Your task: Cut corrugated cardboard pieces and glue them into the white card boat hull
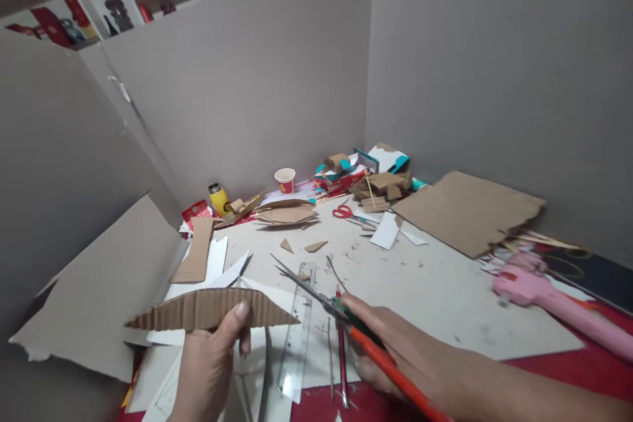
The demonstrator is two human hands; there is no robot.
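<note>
My left hand [212, 356] pinches a curved, pointed piece of corrugated cardboard [168, 311] between thumb and fingers, its ridged face toward me. To the right of it, my right hand [386, 336] is closed around the handles of a pair of scissors [309, 290] with one green and one orange-red handle. The blades point up and left, slightly parted, near but apart from the cardboard's right tip. Beneath the scissors lie a clear ruler [295, 349] and a red pencil [342, 359].
Boat-shaped cardboard pieces [285, 212] and red-handled scissors [342, 211] lie farther back. A paper cup [285, 180] and yellow bottle [219, 199] stand by the wall. At right are a large cardboard sheet [469, 211] and a pink tool [524, 283]. Scraps litter the white board [445, 310].
</note>
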